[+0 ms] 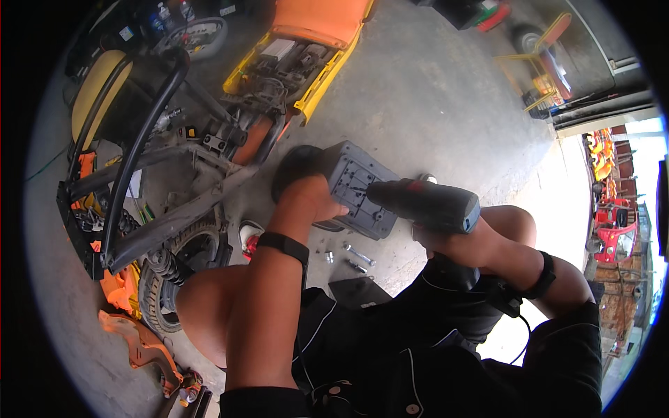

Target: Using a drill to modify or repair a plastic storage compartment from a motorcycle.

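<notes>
A grey rectangular box [385, 182] with a ribbed, screw-studded face tilts up in front of me. My left hand [306, 200] grips its left side, thumb on the edge of the face; the other fingers are hidden. In my right hand [453, 245] is a dark cordless drill [425, 200], held level by the handle. Its front end points left at the box face, and a thin bit seems to reach the middle of it; I cannot tell whether they touch. A dark round part [291, 166] sits behind the box, beside my left hand.
Small metal sockets or bolts [359, 256] lie on the concrete floor below the box, near a dark flat piece [359, 292]. To the left stands a black vehicle frame [150, 150] with a tyre [157, 299]. An orange and yellow body [313, 24] extends beyond; orange panels [143, 341] lie lower left.
</notes>
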`<control>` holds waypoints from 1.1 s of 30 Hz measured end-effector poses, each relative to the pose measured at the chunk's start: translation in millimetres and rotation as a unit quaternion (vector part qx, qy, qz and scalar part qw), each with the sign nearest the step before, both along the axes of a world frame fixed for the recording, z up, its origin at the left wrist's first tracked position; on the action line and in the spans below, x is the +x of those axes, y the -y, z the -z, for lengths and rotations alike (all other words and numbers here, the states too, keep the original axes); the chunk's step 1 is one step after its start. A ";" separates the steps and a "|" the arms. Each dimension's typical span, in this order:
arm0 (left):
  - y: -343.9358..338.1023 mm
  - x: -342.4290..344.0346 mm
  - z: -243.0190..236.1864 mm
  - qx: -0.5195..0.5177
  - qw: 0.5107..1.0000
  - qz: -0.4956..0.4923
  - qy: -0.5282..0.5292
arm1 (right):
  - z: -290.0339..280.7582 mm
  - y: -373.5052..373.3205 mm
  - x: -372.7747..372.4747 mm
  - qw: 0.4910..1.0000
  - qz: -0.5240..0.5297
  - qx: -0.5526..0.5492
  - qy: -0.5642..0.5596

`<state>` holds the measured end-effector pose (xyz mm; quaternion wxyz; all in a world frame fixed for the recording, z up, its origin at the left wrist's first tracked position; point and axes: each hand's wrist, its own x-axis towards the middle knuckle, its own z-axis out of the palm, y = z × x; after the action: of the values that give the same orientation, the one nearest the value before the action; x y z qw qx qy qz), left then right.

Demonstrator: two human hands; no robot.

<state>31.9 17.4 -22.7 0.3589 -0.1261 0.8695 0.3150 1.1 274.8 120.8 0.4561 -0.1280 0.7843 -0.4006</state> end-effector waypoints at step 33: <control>-0.2 0.5 -3.2 -0.004 1.000 0.014 -0.003 | 7.9 38.6 -18.2 0.984 -0.120 0.123 -0.043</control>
<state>32.5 17.6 -19.5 0.3605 -0.1146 0.8734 0.3068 -17.2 236.2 112.9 0.4791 -0.1814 0.8254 -0.2372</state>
